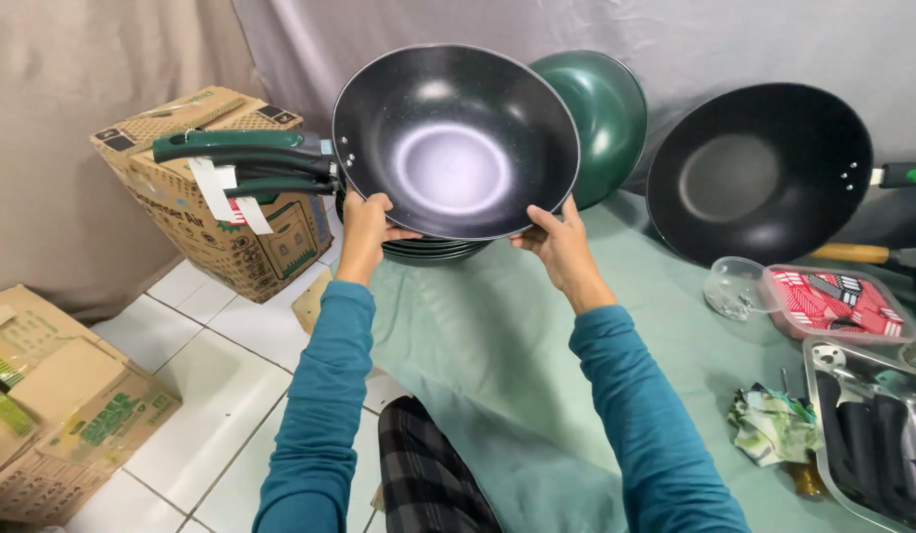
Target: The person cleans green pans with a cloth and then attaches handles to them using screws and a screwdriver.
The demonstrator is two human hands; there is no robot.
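Gripping the stacked woks point(456, 138), apparently four, both hands point(364, 219) point(560, 239).

Grey curtain point(734, 39) backdrop, white tiled floor point(211, 375), cardboard boxes point(53, 405).

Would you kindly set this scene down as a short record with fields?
Left hand: grips the lower left rim of the tilted black wok
Right hand: grips its lower right rim
Handle: green, points left, paper tags hanging
Beneath: stack of woks on the green cloth
Behind: green wok leaning on the curtain
Right: second black wok, red patterned box
Left: cardboard boxes on white tiles
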